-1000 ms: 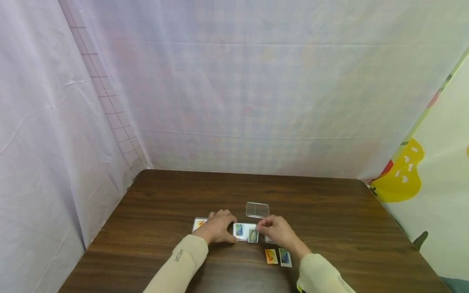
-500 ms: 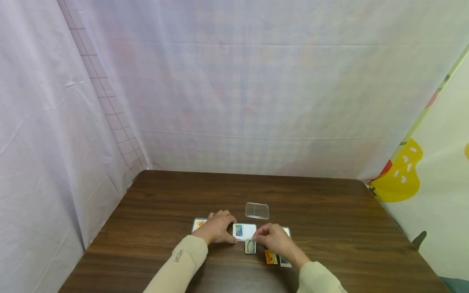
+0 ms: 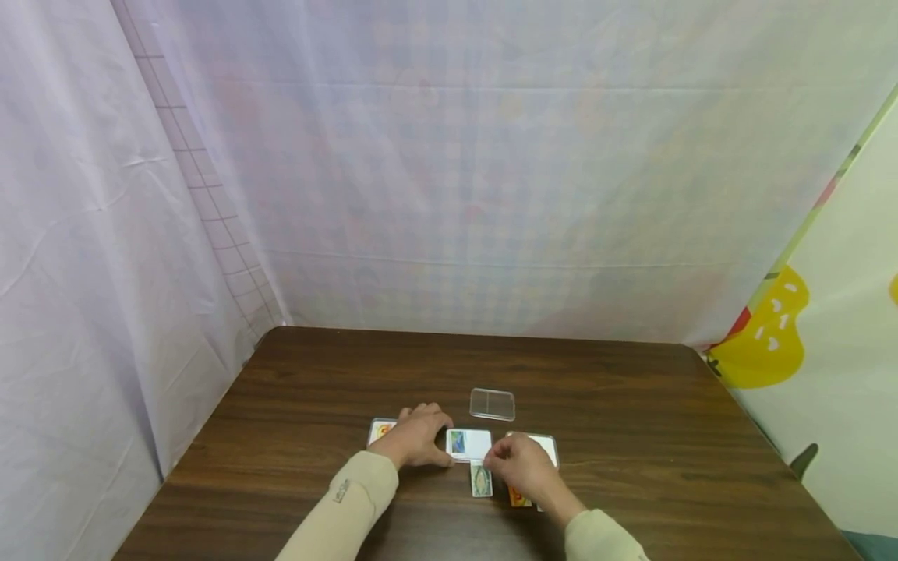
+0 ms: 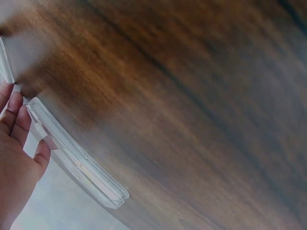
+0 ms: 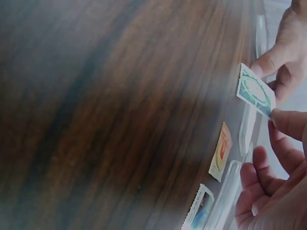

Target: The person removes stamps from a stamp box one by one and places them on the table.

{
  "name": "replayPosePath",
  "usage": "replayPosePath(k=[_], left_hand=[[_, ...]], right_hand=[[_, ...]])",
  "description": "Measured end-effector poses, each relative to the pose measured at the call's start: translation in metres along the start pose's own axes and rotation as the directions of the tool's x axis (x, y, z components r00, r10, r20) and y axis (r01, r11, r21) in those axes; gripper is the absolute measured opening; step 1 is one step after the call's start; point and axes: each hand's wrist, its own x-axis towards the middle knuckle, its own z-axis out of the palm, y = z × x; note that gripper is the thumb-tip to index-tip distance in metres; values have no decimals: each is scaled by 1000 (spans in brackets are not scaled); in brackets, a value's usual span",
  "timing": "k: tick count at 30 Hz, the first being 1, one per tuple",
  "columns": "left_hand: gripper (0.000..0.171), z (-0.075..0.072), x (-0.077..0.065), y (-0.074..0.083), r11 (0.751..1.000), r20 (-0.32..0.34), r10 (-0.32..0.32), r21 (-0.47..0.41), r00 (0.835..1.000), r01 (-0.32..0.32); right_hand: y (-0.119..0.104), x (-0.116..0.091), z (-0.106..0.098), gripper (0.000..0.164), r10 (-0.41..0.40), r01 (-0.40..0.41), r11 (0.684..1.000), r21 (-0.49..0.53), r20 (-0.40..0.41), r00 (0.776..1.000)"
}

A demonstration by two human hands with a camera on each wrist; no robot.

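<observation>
A green-and-white stamp (image 5: pixel 256 91) with perforated edges is pinched by its corner between thumb and forefinger of my right hand (image 3: pixel 525 465). In the head view it lies just in front of the middle clear case (image 3: pixel 479 445), which has a white inside and a blue-green stamp (image 3: pixel 458 442) on its left half. My left hand (image 3: pixel 418 436) holds that case at its left end, thumb on the near side and fingers on the far side. Below the right hand lie an orange stamp (image 5: pixel 221 152) and a blue stamp (image 5: pixel 200 210), the latter mostly hidden in the head view.
A clear lid (image 3: pixel 493 403) lies beyond the middle case. To the left, partly under the left hand, sits another case (image 3: pixel 376 429) with an orange stamp. A third case (image 3: pixel 546 445) with a white inside is at the right. White sheeting (image 3: pixel 449 195) hangs behind the dark wooden table (image 3: pixel 316 374).
My right hand has drawn the green stamp from over the middle case's right half toward the near side. The third case shows more now. My left hand stays in place.
</observation>
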Motion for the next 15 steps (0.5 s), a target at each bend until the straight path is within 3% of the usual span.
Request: replayPosePath(k=[9, 15], left_hand=[[55, 0, 0, 0, 1000, -1, -1, -5, 1000, 1], [56, 1, 0, -1, 1000, 5, -4, -5, 1000, 4]], right_hand=[[-3, -2, 6, 12, -66, 56, 987, -151, -60, 996], [-4, -2, 8, 10, -72, 60, 983, -176, -64, 995]])
